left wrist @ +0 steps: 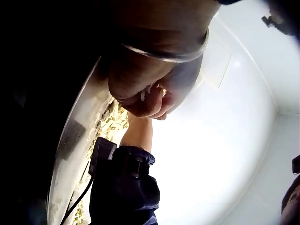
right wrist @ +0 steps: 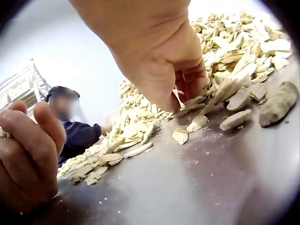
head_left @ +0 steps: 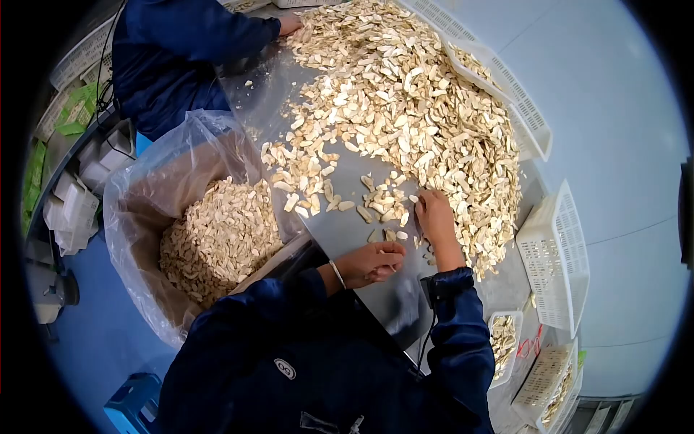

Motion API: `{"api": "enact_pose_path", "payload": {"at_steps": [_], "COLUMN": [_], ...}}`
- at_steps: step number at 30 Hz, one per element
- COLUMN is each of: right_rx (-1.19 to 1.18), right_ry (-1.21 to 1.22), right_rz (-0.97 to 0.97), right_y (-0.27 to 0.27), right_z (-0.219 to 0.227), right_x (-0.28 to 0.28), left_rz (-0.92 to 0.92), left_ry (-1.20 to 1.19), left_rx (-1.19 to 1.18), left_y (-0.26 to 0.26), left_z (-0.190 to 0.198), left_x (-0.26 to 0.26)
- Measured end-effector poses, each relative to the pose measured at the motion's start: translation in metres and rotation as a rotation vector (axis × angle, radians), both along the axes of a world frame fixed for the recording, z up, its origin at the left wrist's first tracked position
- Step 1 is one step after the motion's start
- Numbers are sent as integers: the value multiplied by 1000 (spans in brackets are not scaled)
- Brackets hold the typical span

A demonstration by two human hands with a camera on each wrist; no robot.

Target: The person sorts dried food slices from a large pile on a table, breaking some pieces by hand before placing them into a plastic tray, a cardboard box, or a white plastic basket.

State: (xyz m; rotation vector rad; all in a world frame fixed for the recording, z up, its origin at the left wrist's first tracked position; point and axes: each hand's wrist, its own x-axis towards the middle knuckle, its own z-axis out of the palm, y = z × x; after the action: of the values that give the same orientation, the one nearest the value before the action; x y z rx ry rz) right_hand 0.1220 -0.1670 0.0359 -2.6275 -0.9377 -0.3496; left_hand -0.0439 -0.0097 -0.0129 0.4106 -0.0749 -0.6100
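Pale dried slices [head_left: 405, 87] with tan edges lie in a large heap on the metal table [head_left: 347, 173]. My right hand [head_left: 435, 217] reaches down at the heap's near edge. In the right wrist view its thumb and fingertips pinch a slice [right wrist: 190, 107] among others lying on the metal. My left hand [head_left: 372, 264] hovers over the table's near side, left of the right hand, with its fingers curled in. Pale bits show between those fingers in the left wrist view, mostly hidden by the hand. A small loose group of slices [head_left: 383, 199] lies just ahead of both hands.
Left of the table stands a plastic-lined box [head_left: 126, 217] filled with slices. Another person's sleeve [head_left: 210, 29] and hand reach to the heap's far side. White baskets [head_left: 553, 260] line the right edge, near a small tray [head_left: 517, 318] of slices. A blue stool [head_left: 134, 401] stands lower left.
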Motion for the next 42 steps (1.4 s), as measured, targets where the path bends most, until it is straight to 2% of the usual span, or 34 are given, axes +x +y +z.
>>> {"api": "enact_pose_path", "payload": {"at_steps": [6,10,13,14,17,20,23,24,30,33,42], "right_rx": [-82,94,30,-64,-94,-8,-7,-2,-153,-161,-8], "right_ry": [61,221,186,185,122,245,92,-18,86,33,36], "right_rz": [-125,17,280,326,359,227,129,152,241,135,210], "right_y": [8,23,42,45,49,39,31,32,47,57,72], "right_z": [10,15,36,39,37,21,24,29,18,11,11], "right_x": [-7,-22,-42,-48,-52,-35,-32,-35,-47,-50,-46], "left_rz": [7,1,-59,-63,-64,-38,-18,-16,-17,-23,-27], "left_ry": [25,77,47,37,12,-7,-29,-36,-44,-33,-15], "left_rx": [7,44,-39,-38,-32,-38,-52,-55,-37,-22,-51], "left_y": [1,0,2,2,3,2,2,1,1,3,3], "left_z": [3,3,-2,-2,1,0,-2,-3,-3,-1,-1], "left_x": [-1,1,3,2,0,-1,-3,-3,-3,-3,-2]}}
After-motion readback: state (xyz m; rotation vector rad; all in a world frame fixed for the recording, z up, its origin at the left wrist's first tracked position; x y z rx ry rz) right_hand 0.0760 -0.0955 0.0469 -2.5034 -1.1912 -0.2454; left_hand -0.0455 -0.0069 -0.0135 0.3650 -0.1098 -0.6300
